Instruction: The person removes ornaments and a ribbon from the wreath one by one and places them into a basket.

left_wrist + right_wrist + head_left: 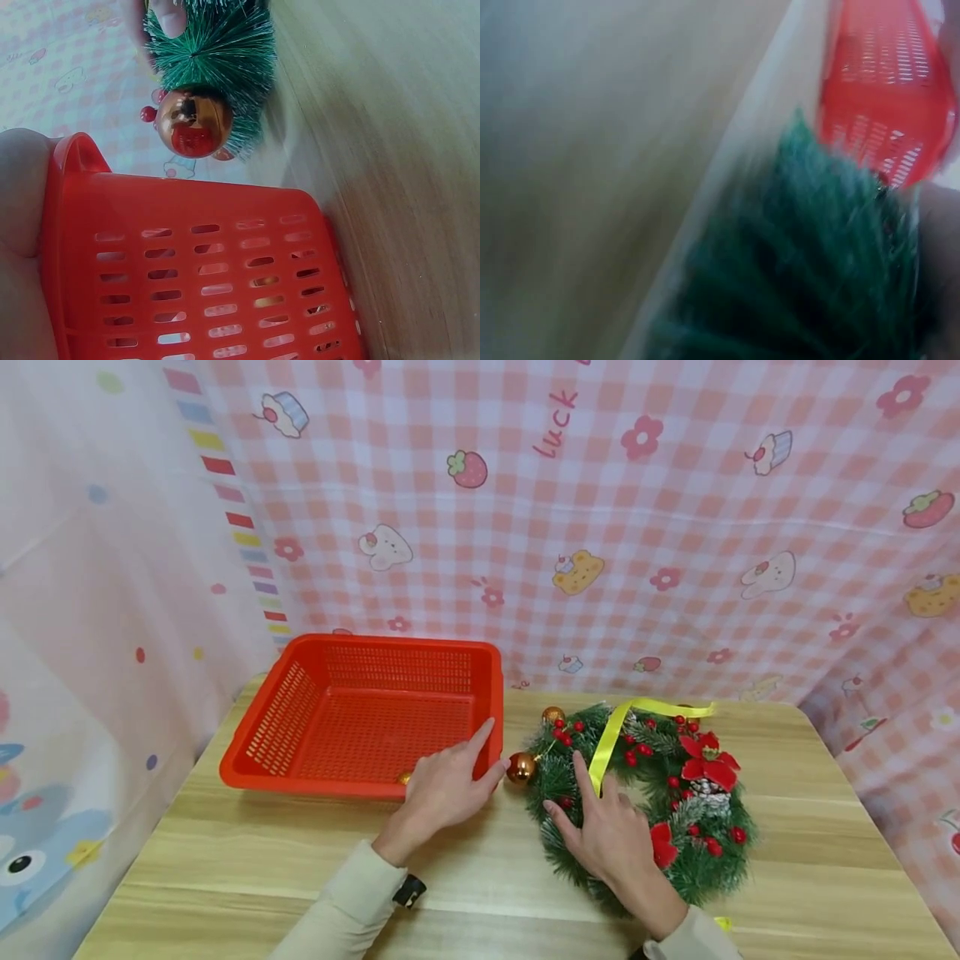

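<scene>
Pink-checked cloth (637, 510) backs a wood-grain table (502, 906) bearing a red basket (315, 783) at eight o'clock and a wreath (688, 822) at four. The left hand (447, 781), fingers loose, lies at the basket's four-o'clock corner; the right hand (617, 835), its grasp undeterminable, overlies the wreath. Sideways drag could skew the yellow ribbon (613, 735); a basket shift could knock the copper bauble (521, 768).

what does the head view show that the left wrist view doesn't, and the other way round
Only head: the red flower, the pine cone and the inside floor of the basket.

Only left wrist: the outside of the basket's slotted end wall.

Both: the basket, the wreath, its shiny bauble, red berries, the left hand, the table and the curtain.
</scene>
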`<move>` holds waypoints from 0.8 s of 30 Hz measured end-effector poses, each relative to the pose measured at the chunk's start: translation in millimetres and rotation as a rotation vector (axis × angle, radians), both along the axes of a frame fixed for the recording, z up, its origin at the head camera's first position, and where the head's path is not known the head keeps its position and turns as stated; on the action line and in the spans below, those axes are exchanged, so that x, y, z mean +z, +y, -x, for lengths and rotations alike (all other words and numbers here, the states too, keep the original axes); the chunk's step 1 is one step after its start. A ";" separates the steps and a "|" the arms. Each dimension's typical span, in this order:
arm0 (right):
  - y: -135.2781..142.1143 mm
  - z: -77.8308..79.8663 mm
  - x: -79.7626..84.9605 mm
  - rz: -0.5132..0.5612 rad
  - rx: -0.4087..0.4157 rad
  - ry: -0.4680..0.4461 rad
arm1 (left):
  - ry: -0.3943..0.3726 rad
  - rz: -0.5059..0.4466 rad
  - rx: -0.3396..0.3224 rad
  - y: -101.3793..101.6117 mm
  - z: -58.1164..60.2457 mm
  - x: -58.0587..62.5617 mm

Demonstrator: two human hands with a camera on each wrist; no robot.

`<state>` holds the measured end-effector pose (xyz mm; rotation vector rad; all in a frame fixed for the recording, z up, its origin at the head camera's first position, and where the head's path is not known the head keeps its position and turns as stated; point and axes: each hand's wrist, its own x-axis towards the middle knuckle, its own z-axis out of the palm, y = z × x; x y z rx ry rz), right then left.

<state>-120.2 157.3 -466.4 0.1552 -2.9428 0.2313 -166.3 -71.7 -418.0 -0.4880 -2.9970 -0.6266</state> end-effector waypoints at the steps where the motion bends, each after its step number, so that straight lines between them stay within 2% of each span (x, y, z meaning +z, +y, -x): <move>1: 1.8 0.7 -0.4 0.001 0.021 0.002 | -0.002 0.002 0.001 0.0 0.1 -0.1; 16: 45.2 7.4 1.4 -0.022 0.317 0.000 | -0.012 0.003 0.007 1.5 -0.6 1.9; 24: 56.4 9.6 2.5 -0.023 0.368 -0.008 | -0.030 -0.019 0.004 0.8 -0.1 2.3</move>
